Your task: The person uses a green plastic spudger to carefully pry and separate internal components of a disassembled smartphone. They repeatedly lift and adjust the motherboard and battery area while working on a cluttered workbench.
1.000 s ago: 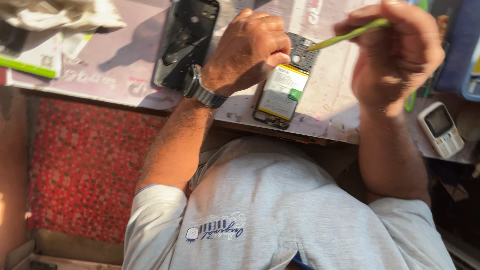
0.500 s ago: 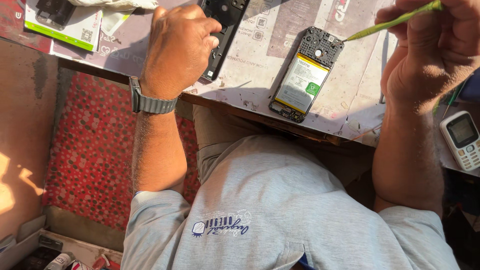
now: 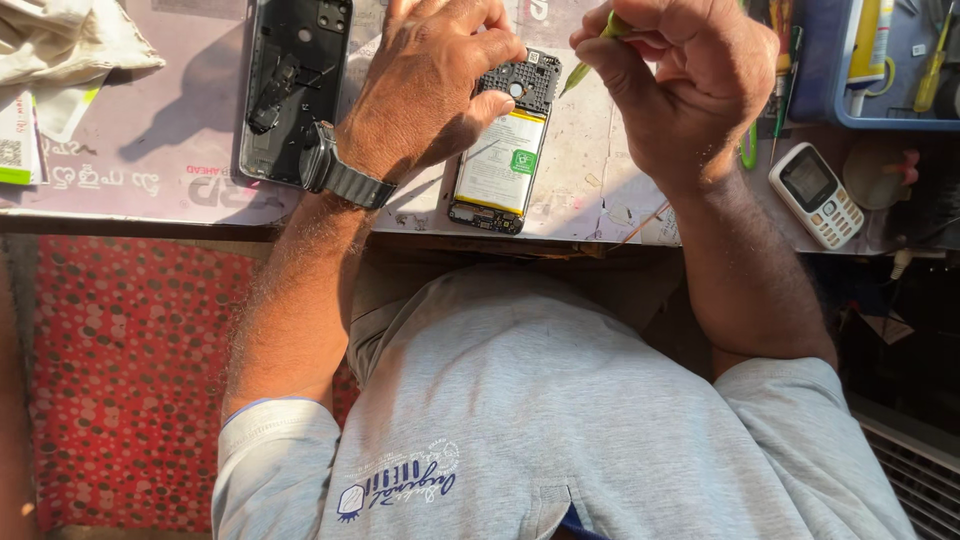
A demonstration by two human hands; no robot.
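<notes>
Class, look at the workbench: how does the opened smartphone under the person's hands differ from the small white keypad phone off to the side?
The opened smartphone has its back removed, showing a battery and black inner frame; the white keypad phone is fully cased, screen and keys facing up. The smartphone is longer and broader than the keypad phone. The left hand rests on the smartphone and the right hand brings a green tool to it; the keypad phone lies untouched. Both lie flat on the bench.

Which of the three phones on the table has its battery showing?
The opened phone under the left hand. The black shell is empty inside, and the small white phone is closed.
</notes>
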